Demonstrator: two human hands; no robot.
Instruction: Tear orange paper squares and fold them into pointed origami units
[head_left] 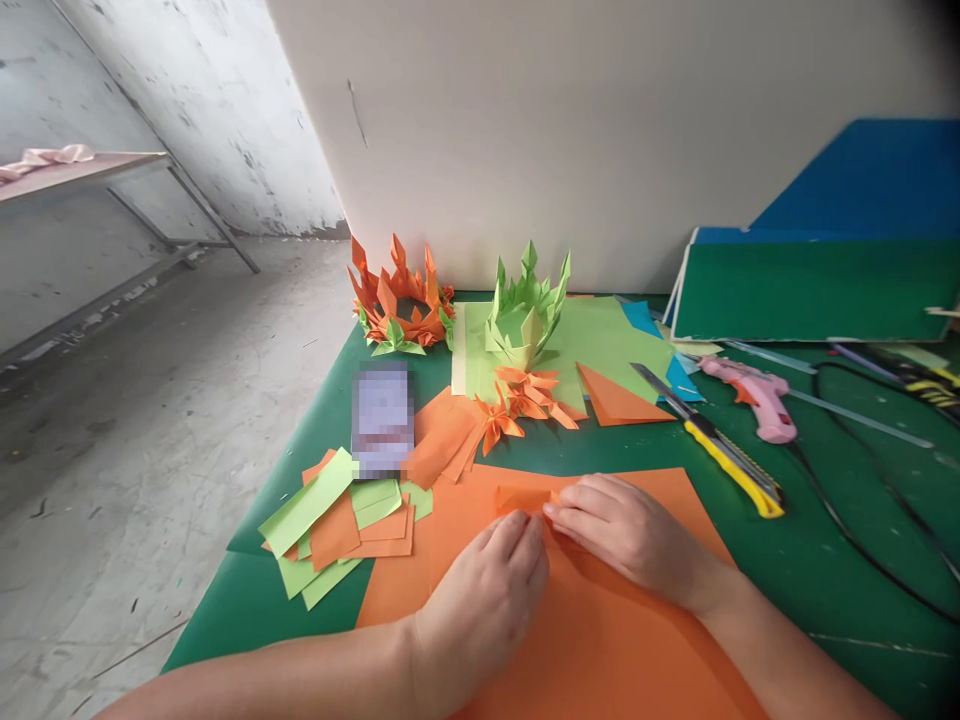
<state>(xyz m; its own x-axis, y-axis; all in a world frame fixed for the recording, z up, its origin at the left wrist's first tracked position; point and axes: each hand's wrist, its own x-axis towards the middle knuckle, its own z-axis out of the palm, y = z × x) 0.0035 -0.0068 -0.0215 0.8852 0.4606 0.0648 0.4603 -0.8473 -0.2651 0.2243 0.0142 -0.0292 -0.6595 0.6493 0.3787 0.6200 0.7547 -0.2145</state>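
My left hand (495,585) and my right hand (619,525) meet over a large orange paper sheet (592,640). Their fingers are closed on a small piece of orange paper (521,497), partly hidden behind the fingers. Just beyond my hands lie orange folded paper flowers (529,395). Farther back stand a green paper crown (526,315) and an orange paper crown (401,300) with green leaf-like pieces around its base.
Loose orange and green paper pieces (330,530) lie left, near a blurred rectangular object (382,420). On the right are a yellow utility knife (727,465), blade out, and a pink glue gun (757,400) with a trailing black cord. A green board (817,290) leans behind.
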